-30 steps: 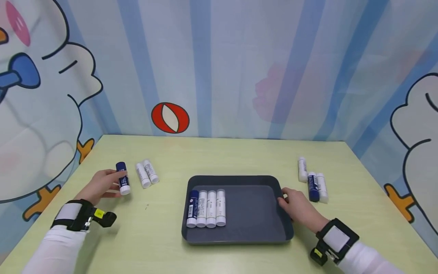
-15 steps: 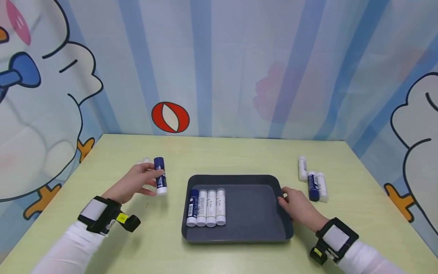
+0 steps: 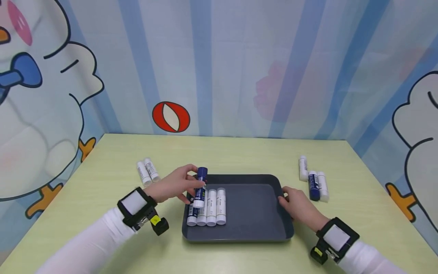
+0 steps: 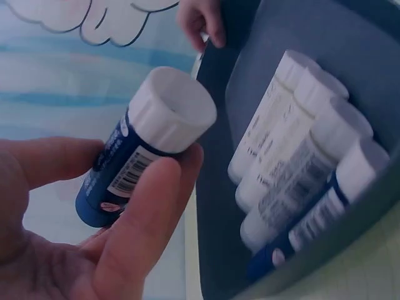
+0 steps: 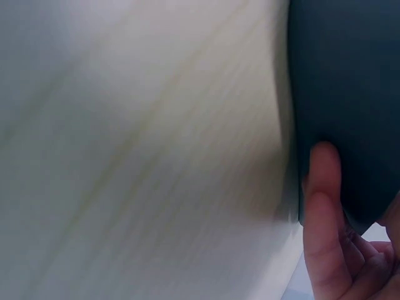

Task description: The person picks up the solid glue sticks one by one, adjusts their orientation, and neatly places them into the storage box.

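My left hand (image 3: 172, 184) pinches a blue glue stick (image 3: 200, 186) with a white cap between thumb and fingers. It holds the stick over the left end of the dark grey tray (image 3: 254, 213), white end toward me. Beneath it in the tray lie several glue sticks side by side: a blue one (image 4: 312, 231) at the outer edge, partly hidden in the head view, and white ones (image 3: 212, 209) beside it. At the tray's right side, my right hand (image 3: 301, 207) grips the rim, with fingers (image 5: 324, 181) against the outer wall.
Two white glue sticks (image 3: 148, 172) lie on the table behind my left wrist. To the right of the tray are a white stick (image 3: 303, 168), a blue one (image 3: 313, 186) and another white one (image 3: 322, 186). A printed curtain (image 3: 232, 68) hangs behind the table.
My left hand has carried the blue glue stick from the table's left side rightward, past the two white sticks, to above the tray. The right hand stays on the rim.
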`<action>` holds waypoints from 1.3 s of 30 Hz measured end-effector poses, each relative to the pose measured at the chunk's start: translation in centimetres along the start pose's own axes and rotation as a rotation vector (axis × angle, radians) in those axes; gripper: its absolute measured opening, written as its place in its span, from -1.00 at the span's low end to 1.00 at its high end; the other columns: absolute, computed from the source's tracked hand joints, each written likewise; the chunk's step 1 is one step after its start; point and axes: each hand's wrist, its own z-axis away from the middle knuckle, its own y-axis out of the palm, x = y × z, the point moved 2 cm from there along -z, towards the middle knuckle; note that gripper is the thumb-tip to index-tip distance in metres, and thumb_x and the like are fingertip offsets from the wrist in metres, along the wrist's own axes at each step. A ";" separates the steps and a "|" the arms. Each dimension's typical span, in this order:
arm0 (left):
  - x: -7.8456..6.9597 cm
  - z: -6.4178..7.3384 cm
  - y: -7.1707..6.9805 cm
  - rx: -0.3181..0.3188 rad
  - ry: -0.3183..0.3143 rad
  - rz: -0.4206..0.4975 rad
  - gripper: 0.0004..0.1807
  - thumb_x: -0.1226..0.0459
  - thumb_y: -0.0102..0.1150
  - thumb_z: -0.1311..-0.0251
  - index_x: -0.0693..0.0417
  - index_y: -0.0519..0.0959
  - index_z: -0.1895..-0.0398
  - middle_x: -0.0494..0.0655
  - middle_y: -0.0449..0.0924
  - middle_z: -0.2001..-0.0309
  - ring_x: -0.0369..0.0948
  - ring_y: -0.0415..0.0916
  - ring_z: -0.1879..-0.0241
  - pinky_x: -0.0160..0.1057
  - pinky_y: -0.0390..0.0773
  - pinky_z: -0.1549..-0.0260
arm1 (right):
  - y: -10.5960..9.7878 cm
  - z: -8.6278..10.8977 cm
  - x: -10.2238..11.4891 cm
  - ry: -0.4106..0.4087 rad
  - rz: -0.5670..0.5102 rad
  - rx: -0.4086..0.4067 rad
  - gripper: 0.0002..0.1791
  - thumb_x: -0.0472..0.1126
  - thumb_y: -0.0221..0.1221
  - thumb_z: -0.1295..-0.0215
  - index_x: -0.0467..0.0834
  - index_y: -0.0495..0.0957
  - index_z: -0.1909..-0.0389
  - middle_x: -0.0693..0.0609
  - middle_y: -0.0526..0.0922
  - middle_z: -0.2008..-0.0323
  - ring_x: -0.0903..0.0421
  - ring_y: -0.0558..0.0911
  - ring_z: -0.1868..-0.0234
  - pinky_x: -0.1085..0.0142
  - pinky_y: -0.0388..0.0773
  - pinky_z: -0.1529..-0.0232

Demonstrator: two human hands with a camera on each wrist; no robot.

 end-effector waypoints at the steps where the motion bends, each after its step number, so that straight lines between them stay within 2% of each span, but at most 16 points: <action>1: -0.3 -0.2 0.5 0.023 0.003 -0.011 -0.42 0.14 0.13 -0.14 0.11 0.14 -0.16 0.05 0.52 0.21 -0.08 0.49 0.36 -0.11 0.55 0.51 | 0.0 0.0 0.0 0.000 -0.001 0.000 -0.66 -0.27 0.00 -0.25 -0.39 0.34 0.02 -0.08 0.54 0.47 0.15 0.46 0.68 0.28 0.41 0.72; 4: -0.9 -0.7 2.0 0.087 0.024 -0.042 -0.41 0.17 0.11 -0.16 0.05 0.11 -0.19 0.07 0.50 0.24 -0.08 0.48 0.40 -0.12 0.54 0.53 | 0.0 0.0 -0.1 -0.001 -0.006 0.003 -0.66 -0.27 -0.01 -0.25 -0.39 0.34 0.02 -0.06 0.54 0.49 0.14 0.45 0.69 0.28 0.40 0.72; 8: -1.3 -1.7 3.5 0.132 0.051 -0.116 -0.41 0.16 0.12 -0.15 0.03 0.12 -0.19 0.05 0.51 0.31 -0.07 0.50 0.44 -0.12 0.54 0.56 | 0.1 0.0 -0.2 -0.001 -0.006 0.003 -0.66 -0.26 -0.01 -0.26 -0.39 0.34 0.02 -0.05 0.54 0.49 0.14 0.44 0.71 0.28 0.40 0.72; 13: -2.2 -2.8 5.1 0.146 0.058 -0.298 -0.40 0.11 0.14 -0.13 0.07 0.15 -0.17 0.06 0.54 0.49 -0.06 0.52 0.52 -0.13 0.53 0.54 | 0.1 0.0 -0.2 -0.001 -0.014 0.003 -0.66 -0.26 -0.01 -0.26 -0.39 0.34 0.03 -0.06 0.54 0.49 0.14 0.44 0.72 0.27 0.40 0.72; 20: -3.1 -4.4 7.6 0.123 0.042 -0.549 -0.44 0.12 0.15 -0.10 0.12 0.20 -0.11 -0.07 0.51 0.55 -0.12 0.50 0.64 -0.22 0.47 0.66 | 0.2 0.0 -0.3 -0.002 -0.019 -0.001 -0.65 -0.27 -0.02 -0.26 -0.40 0.33 0.01 -0.06 0.54 0.48 0.13 0.44 0.73 0.27 0.39 0.72; 23: -3.1 -4.7 8.6 0.105 0.022 -0.646 -0.44 0.14 0.14 -0.09 0.17 0.21 -0.10 -0.07 0.50 0.65 -0.14 0.46 0.72 -0.27 0.42 0.74 | 0.3 0.0 -0.3 0.000 -0.024 0.001 -0.65 -0.26 -0.01 -0.25 -0.40 0.33 0.01 -0.07 0.54 0.48 0.13 0.44 0.72 0.27 0.40 0.72; 30: -3.7 -5.7 10.1 -0.010 0.045 -0.892 -0.51 0.10 0.22 0.05 0.20 0.33 0.13 -0.12 0.40 0.60 -0.26 0.37 0.71 -0.34 0.34 0.70 | 0.3 0.1 -0.2 0.004 -0.028 -0.007 -0.63 -0.25 -0.01 -0.26 -0.40 0.33 -0.01 -0.05 0.54 0.48 0.15 0.45 0.67 0.28 0.41 0.71; 35: -3.7 -6.2 10.6 -0.038 0.012 -0.932 -0.47 0.10 0.25 0.08 0.22 0.33 0.11 -0.12 0.41 0.60 -0.26 0.38 0.72 -0.35 0.36 0.70 | 0.2 0.2 -0.1 -0.002 -0.032 -0.006 -0.63 -0.25 -0.01 -0.26 -0.40 0.33 -0.01 -0.05 0.54 0.49 0.14 0.44 0.70 0.28 0.41 0.71; 39: -3.8 -6.4 10.9 -0.037 0.016 -0.948 -0.40 0.11 0.27 0.10 0.25 0.32 0.03 -0.11 0.42 0.56 -0.26 0.38 0.70 -0.35 0.37 0.69 | 0.1 0.1 -0.1 -0.018 -0.027 -0.023 -0.66 -0.26 -0.01 -0.25 -0.39 0.34 0.02 -0.03 0.53 0.52 0.13 0.43 0.74 0.28 0.39 0.73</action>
